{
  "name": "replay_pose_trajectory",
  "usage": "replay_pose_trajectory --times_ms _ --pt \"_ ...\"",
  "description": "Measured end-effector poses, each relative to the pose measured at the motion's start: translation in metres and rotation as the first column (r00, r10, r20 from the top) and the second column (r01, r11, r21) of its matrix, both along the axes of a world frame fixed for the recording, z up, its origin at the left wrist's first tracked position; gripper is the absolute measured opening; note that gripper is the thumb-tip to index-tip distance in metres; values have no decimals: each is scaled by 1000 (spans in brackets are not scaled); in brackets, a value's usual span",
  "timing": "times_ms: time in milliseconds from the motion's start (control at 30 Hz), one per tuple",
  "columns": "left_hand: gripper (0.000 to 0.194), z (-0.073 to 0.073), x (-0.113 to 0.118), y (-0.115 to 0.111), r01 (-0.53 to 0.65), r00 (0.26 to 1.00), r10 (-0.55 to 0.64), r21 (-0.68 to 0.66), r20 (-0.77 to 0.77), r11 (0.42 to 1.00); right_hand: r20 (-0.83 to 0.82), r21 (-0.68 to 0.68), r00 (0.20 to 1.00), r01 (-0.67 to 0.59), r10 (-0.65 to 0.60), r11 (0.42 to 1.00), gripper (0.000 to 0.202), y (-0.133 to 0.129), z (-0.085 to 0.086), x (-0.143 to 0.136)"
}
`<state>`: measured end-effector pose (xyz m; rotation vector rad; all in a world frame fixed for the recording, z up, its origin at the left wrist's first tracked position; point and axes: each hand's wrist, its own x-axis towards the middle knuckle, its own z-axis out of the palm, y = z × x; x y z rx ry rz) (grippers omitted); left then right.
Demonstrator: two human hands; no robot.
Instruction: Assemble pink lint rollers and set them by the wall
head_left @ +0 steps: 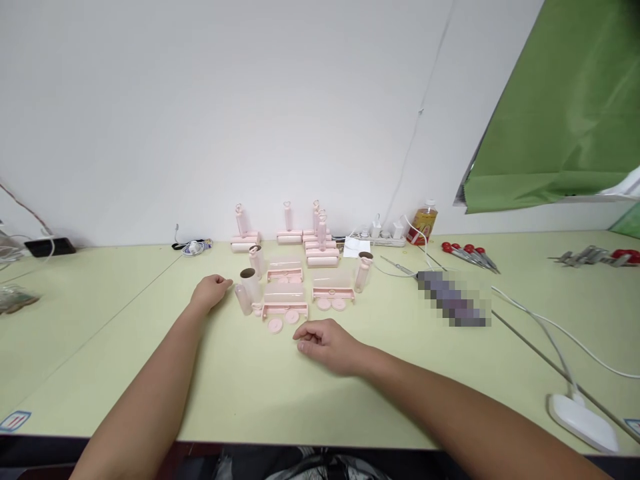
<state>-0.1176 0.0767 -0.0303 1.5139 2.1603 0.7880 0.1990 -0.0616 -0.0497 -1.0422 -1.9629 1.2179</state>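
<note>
My left hand rests on the table left of the pink parts, its fingers curled together with nothing visible in them. My right hand lies just in front of the parts, fingers loosely bent and apart from the thumb, empty. Nearest the left hand are a small translucent pink tube and an upright lint roll with a brown cardboard core. Pink trough-shaped lint roller holders lie open, with translucent covers behind. Flat round pink caps sit before them. Assembled pink lint rollers stand farther back.
At the wall are a power strip with chargers, a white paper and a bottle. Red-handled tools lie at right. White cables cross toward a white device. A blurred purple object lies right of the parts.
</note>
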Motion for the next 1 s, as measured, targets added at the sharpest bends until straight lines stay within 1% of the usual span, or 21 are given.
replay_pose_trajectory --times_ms 300,400,500,600,667,733,800,933,1000 --pt "21 -1 0 0 6 1000 -6 7 30 1000 25 1 1000 -2 2 1000 21 0 -1 1" --pt "22 -2 0 0 4 997 -6 28 75 1000 28 -2 1000 -2 2 1000 21 0 0 1" --pt "24 2 2 -2 6 988 -20 90 153 996 25 -2 1000 -9 9 1000 21 0 0 1" --pt "31 15 6 -8 35 968 -85 205 238 978 25 8 1000 -11 10 1000 21 0 0 2" --pt "35 27 11 -15 95 938 -186 303 291 948 32 6 999 -13 13 1000 22 0 0 2" --pt "36 38 18 -25 193 892 -324 382 315 904 40 5 999 -16 16 1000 22 0 0 1" --pt "35 46 27 -36 297 871 -411 379 269 876 45 4 999 -20 20 1000 22 0 0 1" --pt "31 53 44 -52 435 883 -467 286 53 854 57 4 998 -26 26 1000 23 0 1 1" --pt "28 54 48 -55 471 878 -476 261 -48 843 82 50 996 -21 17 999 22 0 2 0"
